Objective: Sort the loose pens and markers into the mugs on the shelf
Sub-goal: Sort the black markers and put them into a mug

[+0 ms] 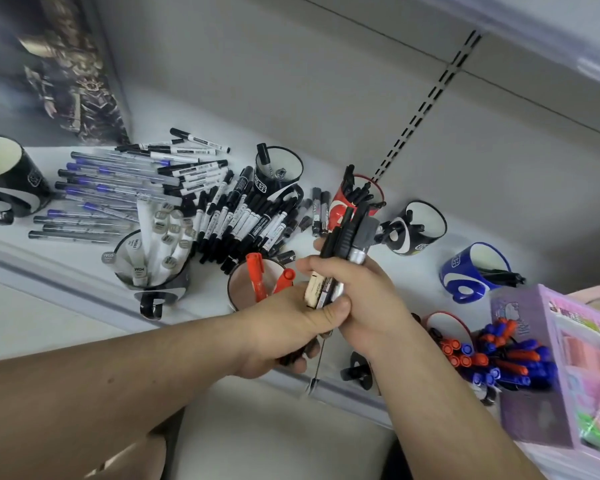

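Both my hands hold one bundle of black and grey markers (pixel 349 233) above the shelf's front edge. My right hand (pixel 364 296) wraps the bundle's middle; my left hand (pixel 284 330) grips its lower end, thumb pressed on it. A thin pen (pixel 317 368) sticks down below the hands. Loose black markers (pixel 243 216) lie piled mid-shelf, with blue-and-clear pens (pixel 97 188) to their left. Mugs stand around: a red mug (pixel 338 206) with black pens behind the bundle, one with red markers (pixel 246 285), a black mug (pixel 278 174), and one with grey-capped markers (pixel 153 261).
A black mug (pixel 11 181) stands far left, another black mug (pixel 416 233) and a blue mug (pixel 471 271) to the right. A mug full of red and blue markers (pixel 492 358) sits beside a purple box (pixel 548 368). A poster (pixel 66 71) leans at back left.
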`<state>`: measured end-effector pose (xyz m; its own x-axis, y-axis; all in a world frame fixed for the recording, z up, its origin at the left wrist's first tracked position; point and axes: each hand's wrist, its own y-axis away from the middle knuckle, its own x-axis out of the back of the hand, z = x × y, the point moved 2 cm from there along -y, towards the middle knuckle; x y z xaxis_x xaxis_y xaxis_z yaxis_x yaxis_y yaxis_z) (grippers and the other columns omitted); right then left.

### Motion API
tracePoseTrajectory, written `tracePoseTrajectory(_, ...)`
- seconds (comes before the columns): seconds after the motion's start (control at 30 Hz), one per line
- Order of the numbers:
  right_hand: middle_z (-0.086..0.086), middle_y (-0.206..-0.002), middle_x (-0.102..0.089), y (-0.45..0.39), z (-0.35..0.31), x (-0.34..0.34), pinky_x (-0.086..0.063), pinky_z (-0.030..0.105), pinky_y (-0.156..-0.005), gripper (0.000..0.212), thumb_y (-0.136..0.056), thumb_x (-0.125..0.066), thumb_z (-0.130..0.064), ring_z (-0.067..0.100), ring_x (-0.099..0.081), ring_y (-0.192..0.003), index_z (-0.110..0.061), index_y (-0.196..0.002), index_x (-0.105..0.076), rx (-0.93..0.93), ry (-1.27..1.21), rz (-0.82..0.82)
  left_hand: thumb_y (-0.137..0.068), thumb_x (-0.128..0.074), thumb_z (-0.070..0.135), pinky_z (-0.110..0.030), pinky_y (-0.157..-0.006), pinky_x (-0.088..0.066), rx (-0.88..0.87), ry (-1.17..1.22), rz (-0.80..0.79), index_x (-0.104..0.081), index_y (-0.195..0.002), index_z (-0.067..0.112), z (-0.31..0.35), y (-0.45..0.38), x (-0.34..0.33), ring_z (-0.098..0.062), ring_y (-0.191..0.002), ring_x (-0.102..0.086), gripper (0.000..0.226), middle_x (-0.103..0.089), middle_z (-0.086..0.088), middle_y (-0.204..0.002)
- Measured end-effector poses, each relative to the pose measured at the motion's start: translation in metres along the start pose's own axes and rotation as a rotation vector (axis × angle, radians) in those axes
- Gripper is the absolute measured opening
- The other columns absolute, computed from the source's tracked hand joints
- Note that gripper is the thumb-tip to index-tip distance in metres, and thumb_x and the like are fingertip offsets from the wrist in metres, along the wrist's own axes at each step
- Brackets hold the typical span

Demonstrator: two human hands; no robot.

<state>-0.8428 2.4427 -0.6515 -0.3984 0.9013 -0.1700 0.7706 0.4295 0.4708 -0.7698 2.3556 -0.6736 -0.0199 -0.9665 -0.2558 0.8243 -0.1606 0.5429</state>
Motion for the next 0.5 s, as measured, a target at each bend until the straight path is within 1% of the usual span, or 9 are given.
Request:
tracePoseTrajectory(0.03,0.015,-0.083,-0.068,0.001,0.001,0.001,-0.055,0.038,-0.072,0.006,-0.076,-0.074,-0.01,0.024,-0.065,-0.076,-0.015,-0.076,-0.071,0.004,-0.015,-0.031,-0.082,-0.064,0.054,-0.034,-0.059,-0.05,0.011,0.013,-0.058,-0.057,-0.091,0.022,0.003,0.004,-0.002,-0.015,-0.059,-0.047,0.034,-0.05,0.0,-0.076)
tracePoseTrajectory(0.07,0.014,-0.084,-0.07,0.002,0.003,0.002,-0.055,0.038,-0.073,0.011,-0.075,-0.074,-0.022,0.025,-0.066,-0.077,-0.014,-0.081,-0.071,0.012,-0.028,-0.031,-0.077,-0.064,0.051,-0.037,-0.061,-0.054,0.037,0.039,-0.083,-0.057,-0.093,0.019,0.004,0.006,-0.001,-0.014,-0.058,-0.048,0.037,-0.049,0.0,-0.077)
tracePoseTrajectory(0.13,0.015,-0.09,-0.072,0.004,0.006,0.003,-0.059,0.038,-0.072,0.041,-0.072,-0.067,-0.041,0.029,-0.068,-0.079,-0.008,-0.097,-0.067,-0.004,-0.049,-0.003,-0.072,-0.065,0.048,-0.043,-0.072,-0.054,0.062,0.071,-0.119,-0.058,-0.094,0.018,0.009,0.008,0.001,-0.017,-0.061,-0.053,0.038,-0.051,-0.001,-0.078)
tracePoseTrajectory(0.2,0.018,-0.097,-0.073,0.004,0.011,0.004,-0.059,0.039,-0.075,0.061,-0.07,-0.063,-0.053,0.029,-0.071,-0.084,-0.005,-0.109,-0.065,-0.018,-0.054,0.038,-0.073,-0.061,0.048,-0.038,-0.073,-0.051,0.042,0.023,-0.138,-0.06,-0.093,0.022,0.008,0.008,0.003,-0.02,-0.074,-0.06,0.034,-0.056,0.0,-0.08)
tracePoseTrajectory(0.27,0.017,-0.102,-0.074,0.003,0.013,0.007,-0.056,0.052,-0.087,0.074,-0.068,-0.063,-0.065,0.031,-0.072,-0.093,-0.008,-0.115,-0.065,0.003,0.021,0.043,-0.074,-0.062,0.046,-0.04,-0.074,-0.054,0.025,0.071,-0.145,-0.062,-0.095,0.021,0.005,0.008,0.004,-0.02,-0.076,-0.062,0.033,-0.06,0.0,-0.082)
tracePoseTrajectory(0.3,0.014,-0.103,-0.074,0.004,0.013,0.009,-0.053,0.058,-0.092,0.073,-0.068,-0.062,-0.068,0.031,-0.071,-0.097,-0.011,-0.115,-0.066,0.017,0.057,0.042,-0.075,-0.063,0.044,-0.041,-0.072,-0.055,0.028,0.14,-0.144,-0.063,-0.097,0.02,0.004,0.008,0.005,-0.019,-0.071,-0.061,0.032,-0.062,0.0,-0.082)
tracePoseTrajectory(0.33,0.011,-0.105,-0.075,0.003,0.013,0.011,-0.05,0.06,-0.095,0.07,-0.071,-0.058,-0.067,0.031,-0.071,-0.1,-0.013,-0.115,-0.066,0.023,0.065,0.028,-0.077,-0.063,0.041,-0.037,-0.067,-0.054,0.029,0.196,-0.12,-0.063,-0.098,0.018,0.002,0.006,0.006,-0.017,-0.065,-0.059,0.031,-0.062,-0.001,-0.082)
tracePoseTrajectory(0.4,0.011,-0.114,-0.072,0.003,0.01,0.014,-0.048,0.055,-0.099,0.069,-0.077,-0.052,-0.065,0.03,-0.068,-0.108,-0.014,-0.122,-0.064,0.039,0.044,-0.039,-0.084,-0.063,0.034,-0.027,-0.055,-0.046,0.023,0.261,-0.067,-0.062,-0.095,0.016,0.0,0.006,0.01,-0.015,-0.058,-0.054,0.021,-0.063,-0.001,-0.076)
tracePoseTrajectory(0.5,0.014,-0.128,-0.065,0.001,0.006,0.016,-0.043,0.055,-0.095,0.077,-0.08,-0.052,-0.072,0.043,-0.058,-0.12,-0.018,-0.134,-0.058,0.053,0.049,-0.103,-0.087,-0.062,0.024,-0.022,-0.047,-0.04,-0.01,0.294,-0.079,-0.062,-0.088,0.016,0.0,0.006,0.014,-0.013,-0.056,-0.051,0.008,-0.06,0.0,-0.067)
